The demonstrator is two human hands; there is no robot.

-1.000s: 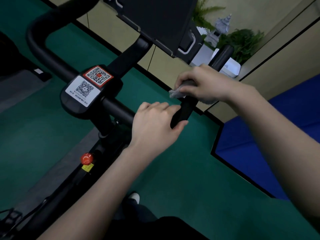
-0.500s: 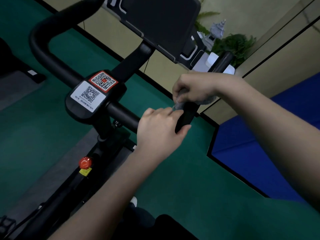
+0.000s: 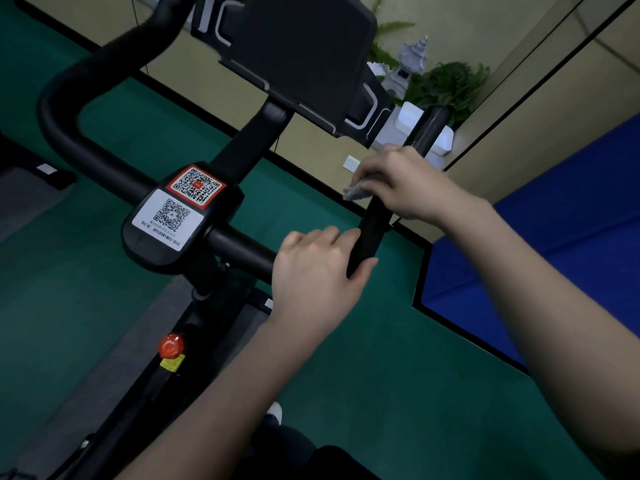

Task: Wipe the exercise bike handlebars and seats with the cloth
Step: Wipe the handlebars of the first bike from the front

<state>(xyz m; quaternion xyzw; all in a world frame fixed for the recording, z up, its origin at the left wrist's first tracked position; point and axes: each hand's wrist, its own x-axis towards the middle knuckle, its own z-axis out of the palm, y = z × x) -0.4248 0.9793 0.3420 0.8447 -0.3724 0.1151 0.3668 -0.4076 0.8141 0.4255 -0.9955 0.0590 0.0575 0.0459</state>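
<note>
On the right horn (image 3: 372,230) of the handlebars (image 3: 104,161), about midway along its length: one grey cloth (image 3: 356,193), bunched, pressed against the black grip, a crumpled corner sticking out on the side toward the console (image 3: 301,53). Held by: right hand (image 3: 407,183), fingers curled over the cloth and round the horn, knuckles up, forearm coming in from the lower right edge of the view. At the bend where the crossbar met that same horn: left hand (image 3: 315,268), clasped on the bare bar, fingers over the top and thumb tucked beneath, no cloth under it, apparently steadying the bike. The two hands lay near each other, not touching. At the middle of the crossbar: label plate (image 3: 180,206) bearing two printed codes. On the frame below: red knob (image 3: 170,344). Task status, as judged: wiping under way on the right horn only; the tip of the horn beyond the right hand, the crossbar and the left loop of the handlebars showed no sign either way of having been wiped; seats out of view, condition not determinable. Most of the job was probably left to do.
</note>
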